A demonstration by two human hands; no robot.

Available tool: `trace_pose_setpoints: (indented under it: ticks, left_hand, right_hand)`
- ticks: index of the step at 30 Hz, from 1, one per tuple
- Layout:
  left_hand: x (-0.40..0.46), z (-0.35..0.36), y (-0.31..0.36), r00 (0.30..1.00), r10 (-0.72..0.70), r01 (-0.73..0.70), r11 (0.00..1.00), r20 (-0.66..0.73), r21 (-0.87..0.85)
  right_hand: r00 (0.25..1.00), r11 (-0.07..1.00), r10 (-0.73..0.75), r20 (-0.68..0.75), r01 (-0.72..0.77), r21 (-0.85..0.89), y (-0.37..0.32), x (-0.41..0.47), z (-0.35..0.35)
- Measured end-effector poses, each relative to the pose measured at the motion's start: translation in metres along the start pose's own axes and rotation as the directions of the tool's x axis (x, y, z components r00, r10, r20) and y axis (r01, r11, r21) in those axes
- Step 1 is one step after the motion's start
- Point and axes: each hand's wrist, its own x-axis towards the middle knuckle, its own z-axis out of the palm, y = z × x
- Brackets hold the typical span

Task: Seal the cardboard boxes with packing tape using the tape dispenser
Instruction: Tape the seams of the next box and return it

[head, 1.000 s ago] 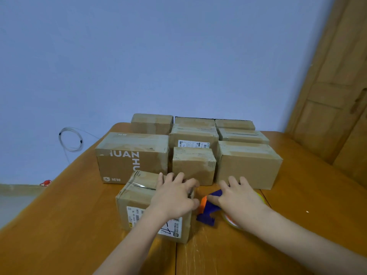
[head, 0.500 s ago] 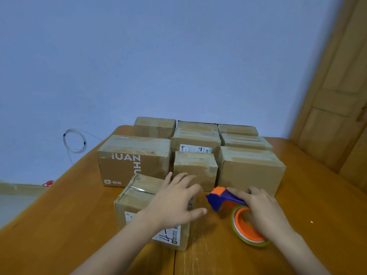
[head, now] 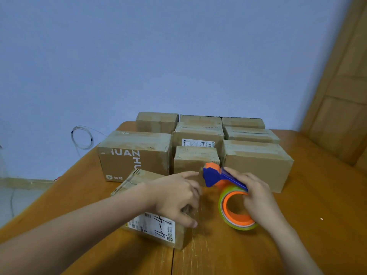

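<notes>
The right hand (head: 256, 197) grips the tape dispenser (head: 228, 187) just right of the nearest box (head: 151, 205), lower centre of the frame, blue head pointing up-left. The left hand (head: 174, 197) rests fingers-spread on that box, thumb curled over its right edge; it's the nearer hand.

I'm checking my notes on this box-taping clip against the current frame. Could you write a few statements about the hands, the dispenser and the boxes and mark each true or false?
1. The right hand grips the tape dispenser. True.
2. The tape roll sits on an orange core. True.
3. The left hand is flat on the bare table. False: it rests on the nearest box, the one with the white label.
4. The dispenser is lying on top of the box printed with large white letters. False: it is held up beside the nearest box, in front of the stacked boxes.
5. The nearest box stands apart from the group of boxes behind it. True.
</notes>
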Motion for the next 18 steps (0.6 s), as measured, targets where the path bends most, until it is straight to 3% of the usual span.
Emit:
trace_pose_setpoints:
  ticks: [7, 18]
  left_hand:
    - [0.003, 0.001, -0.007, 0.999, 0.033, -0.032, 0.999, 0.04, -0.032]
    - [0.006, 0.015, -0.013, 0.999, -0.007, 0.013, 0.987, 0.038, -0.16]
  right_hand:
    - [0.999, 0.969, -0.012, -0.033, 0.019, 0.246, 0.015, -0.005, 0.025]
    - [0.997, 0.924, 0.051, -0.063, -0.023, 0.382, 0.033, -0.012, 0.04]
